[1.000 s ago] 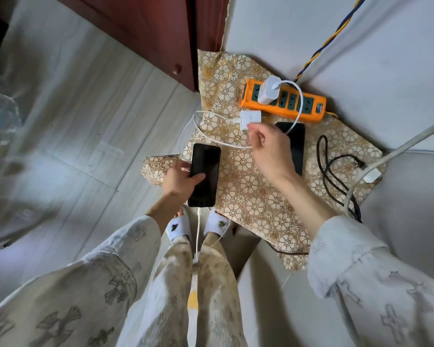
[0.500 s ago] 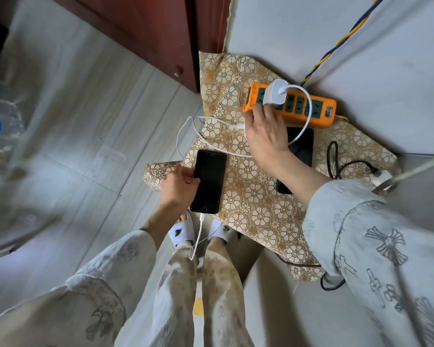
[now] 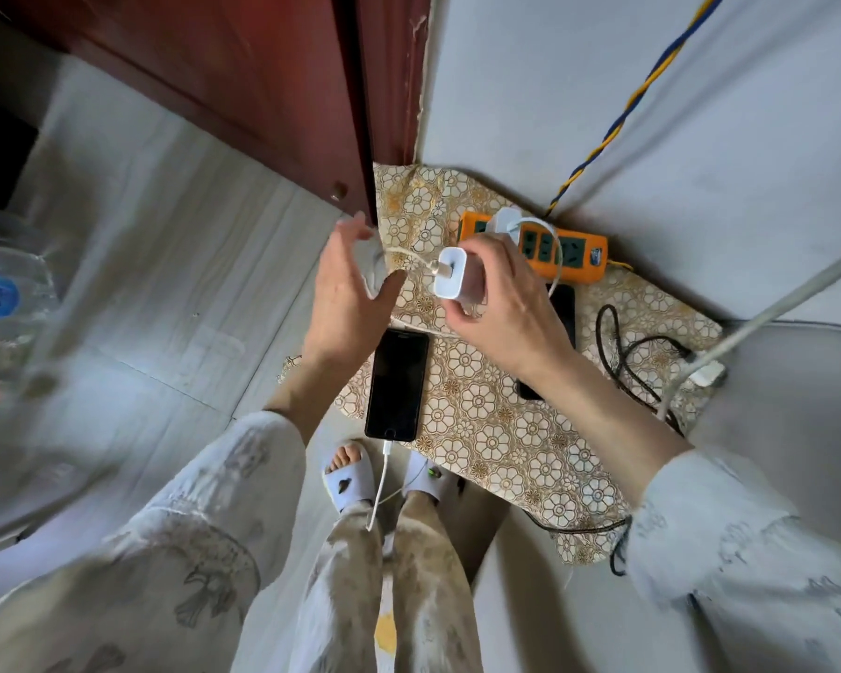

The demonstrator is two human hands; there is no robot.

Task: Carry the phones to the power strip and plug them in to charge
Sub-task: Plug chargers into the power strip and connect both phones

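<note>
We've got the right hand (image 3: 501, 308) lifted over the cloth (image 3: 496, 439), fingers wrapped around a white charger (image 3: 457, 274), thumb underneath and the rest curled over the top. The USB end faces left, with a white cable (image 3: 409, 257) plugged into it. The left hand (image 3: 345, 293) is up beside it, holding nothing, fingers spread wide with the thumb poking toward the charger. It's a bit blurry, so we can't say whether it touches the cable.

One phone (image 3: 396, 383) lies flat on the left edge of the cloth, screen dark, with a white lead (image 3: 382, 483) plugged into its bottom end and trailing down between our slippers (image 3: 345, 483). The second phone (image 3: 562, 313) is mostly hidden under the right hand and wrist, only dark bits showing near the strip and by the forearm.

The orange strip (image 3: 569, 250) sits at the back of the cloth against the wall, with another white plug (image 3: 506, 218) already seated at its left end. The sockets to the right of that look free. A blue-and-yellow twisted wire (image 3: 622, 119) runs up the wall from behind it. A tangle of black cord (image 3: 622, 352) lies on the right part of the cloth, next to a small white adapter (image 3: 707, 374). A dark red cabinet (image 3: 263, 89) stands just behind the cloth's left corner.
</note>
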